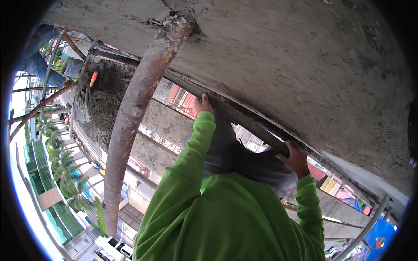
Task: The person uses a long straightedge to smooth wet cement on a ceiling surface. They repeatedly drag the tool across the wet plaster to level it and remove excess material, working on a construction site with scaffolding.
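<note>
A long grey bar (246, 118), coated with what looks like cement, runs along the foot of the rough grey plastered wall (300, 65). My left hand (203, 104) is closed on the bar, its thumb over the near side. Farther right, my right hand (296, 159) wraps round the bar's right end. Both arms, in green sleeves, reach forward from my body. The bar lies very near the wall; whether it touches along its whole length I cannot tell. Left of my left hand, a thick, dirty pole (135, 102) crosses in front and hides part of the bar's line.
Scaffold planks (167, 122) lie below me, with gaps showing roofs far down. At the left, a board (111, 87) covered in dark mortar bears an orange-handled tool (93, 79) beside a bucket (72, 68). Scaffold poles (365, 226) stand at the right, near a blue tarp (379, 237).
</note>
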The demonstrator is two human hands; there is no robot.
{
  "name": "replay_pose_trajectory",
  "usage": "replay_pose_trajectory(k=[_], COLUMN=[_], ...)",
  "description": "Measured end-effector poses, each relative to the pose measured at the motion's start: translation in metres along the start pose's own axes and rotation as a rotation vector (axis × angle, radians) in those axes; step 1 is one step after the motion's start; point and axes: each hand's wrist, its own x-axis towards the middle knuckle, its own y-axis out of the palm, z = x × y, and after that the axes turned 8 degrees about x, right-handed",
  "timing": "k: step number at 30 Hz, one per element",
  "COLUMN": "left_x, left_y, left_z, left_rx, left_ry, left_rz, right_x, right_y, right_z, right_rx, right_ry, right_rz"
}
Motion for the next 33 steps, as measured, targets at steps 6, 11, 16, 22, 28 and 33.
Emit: replay_pose_trajectory(k=[6, 11, 16, 22, 28, 33], left_x=[0.064, 0.135, 0.188, 0.252, 0.237, 0.303], left_y=[-0.020, -0.047, -0.039, -0.041, -0.064, -0.061], left_z=[0.004, 0.001, -0.031, -0.046, -0.114, -0.099], left_rx=[0.269, 0.216, 0.299, 0.227, 0.260, -0.242], left_ry=[0.180, 0.485, 0.255, 0.040, -0.004, -0.100], left_rz=[-0.224, -0.290, -0.353, -0.459, -0.557, -0.522], right_x=[-0.015, -0.008, 0.044, 0.152, 0.205, 0.215], right_y=[-0.013, -0.038, -0.076, -0.101, -0.078, -0.071], right_z=[0.000, 0.052, 0.178, 0.354, 0.393, 0.385], right_rx=[-0.016, 0.101, 0.042, 0.099, 0.064, 0.103], right_ry=[-0.187, -0.237, -0.827, -1.330, -1.302, -1.293], right_rz=[-0.227, -0.286, -0.430, -0.527, -0.297, -0.368])
